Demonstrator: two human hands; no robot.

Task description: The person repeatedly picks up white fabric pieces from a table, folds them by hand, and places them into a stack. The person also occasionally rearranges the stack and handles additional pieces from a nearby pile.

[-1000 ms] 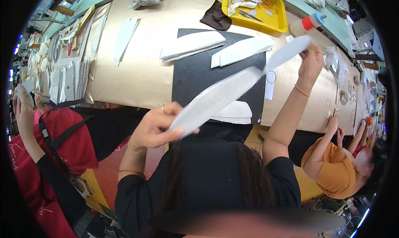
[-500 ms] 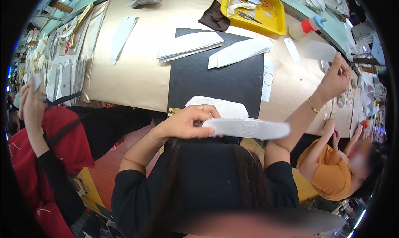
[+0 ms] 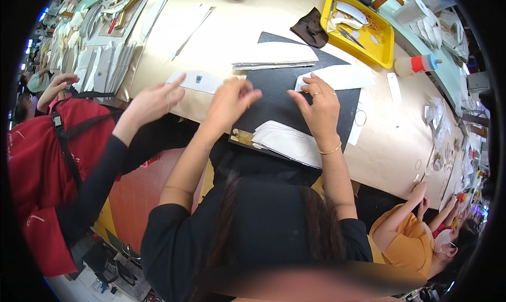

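Note:
My left hand (image 3: 232,102) hovers over the left edge of the black mat (image 3: 276,99), fingers apart and holding nothing. My right hand (image 3: 322,109) is above the mat's right side, its fingers spread beside a fan of white curved pieces (image 3: 350,78). Between my left hand and a co-worker's hand (image 3: 153,104) lies a white curved piece with a dark mark (image 3: 203,81); I cannot tell whether either hand touches it. At the mat's far side sits a stack of white curved pieces (image 3: 276,56). Another white stack (image 3: 290,144) rests at the near edge, close below my right wrist.
A yellow tray (image 3: 387,43) with scissors and rubber bands stands at the far right, next to a brown cloth (image 3: 310,29). A bottle with a red band (image 3: 416,65) lies tilted beyond it. Co-workers sit on both sides.
The white curved piece has left my left hand, and the thin piece my right hand held up is gone from it. Both hands are over the mat. The left co-worker's hand has reached in.

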